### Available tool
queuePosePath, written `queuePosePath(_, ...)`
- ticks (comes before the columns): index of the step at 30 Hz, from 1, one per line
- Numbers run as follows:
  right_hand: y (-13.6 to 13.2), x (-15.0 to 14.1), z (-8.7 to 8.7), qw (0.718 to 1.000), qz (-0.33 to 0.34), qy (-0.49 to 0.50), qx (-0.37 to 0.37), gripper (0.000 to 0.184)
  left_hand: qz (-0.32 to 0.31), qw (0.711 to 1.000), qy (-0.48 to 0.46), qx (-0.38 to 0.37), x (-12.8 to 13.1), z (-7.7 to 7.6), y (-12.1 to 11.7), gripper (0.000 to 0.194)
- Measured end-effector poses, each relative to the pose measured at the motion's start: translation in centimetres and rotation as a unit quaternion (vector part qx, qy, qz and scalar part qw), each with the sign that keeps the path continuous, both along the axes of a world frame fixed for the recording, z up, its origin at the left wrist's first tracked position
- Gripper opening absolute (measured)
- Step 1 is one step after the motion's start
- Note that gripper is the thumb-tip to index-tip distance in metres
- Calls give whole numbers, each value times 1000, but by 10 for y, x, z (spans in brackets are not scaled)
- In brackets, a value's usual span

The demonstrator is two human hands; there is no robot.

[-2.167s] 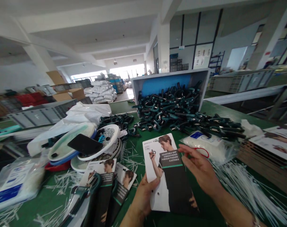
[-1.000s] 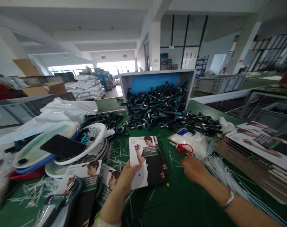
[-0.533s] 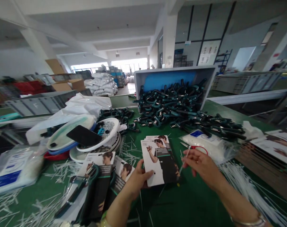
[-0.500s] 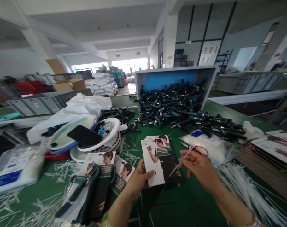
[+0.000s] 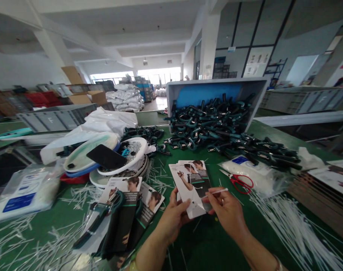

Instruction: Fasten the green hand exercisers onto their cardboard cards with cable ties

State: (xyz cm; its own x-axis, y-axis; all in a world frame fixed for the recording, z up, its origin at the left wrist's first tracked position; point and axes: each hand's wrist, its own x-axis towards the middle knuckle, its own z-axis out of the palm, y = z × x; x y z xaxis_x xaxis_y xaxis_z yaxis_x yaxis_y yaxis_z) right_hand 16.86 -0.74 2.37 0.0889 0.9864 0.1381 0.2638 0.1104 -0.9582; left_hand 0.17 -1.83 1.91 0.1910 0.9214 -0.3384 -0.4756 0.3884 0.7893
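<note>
Left hand (image 5: pixel 174 218) — thumb and fingers pinching a printed display card (image 5: pixel 188 184) above the green work table (image 5: pixel 205 241); right hand (image 5: pixel 226 212) — narrow pinch on a white plastic tie (image 5: pixel 216 192), its end lying across the card; red-handled scissors (image 5: pixel 239 182) — near, untouched

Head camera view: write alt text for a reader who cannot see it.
Two bare hands work over a green table: the left hand holds a printed grip-strengthener card while the right hand pinches a thin white plastic tie over it. Behind them, a tilted grey bin spills dark teal hand grippers, and red-handled scissors lie nearby.
</note>
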Motion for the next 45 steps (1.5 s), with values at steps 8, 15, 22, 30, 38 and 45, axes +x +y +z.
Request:
queuePosePath(8, -3, 8, 5, 986, -15, -138, 91, 22, 17, 1000, -17, -14, 3, -3, -3, 73)
queuePosePath(15, -4, -2, 1, 999, 23, 2, -38, 24, -26, 995, -95, 1, 4, 5, -6, 57)
queuePosePath(22, 1, 2, -1, 994, 39, 19, -98, 14, -76, 996, 35, -21, 5, -8, -8, 35)
queuePosePath(30, 0, 15, -6, 996, 45, -52, -60, 22, -152, 971, 181, 27, 3, -6, -6, 27)
queuePosePath(38, -35, 21, -3, 827, 154, -465, 275, 60, -153, 978, 132, -45, -16, 10, 1, 17)
queuePosePath(45, -23, 13, -5, 848, 72, -453, 268, 35, -93, 995, 6, 32, -25, 40, -7, 17)
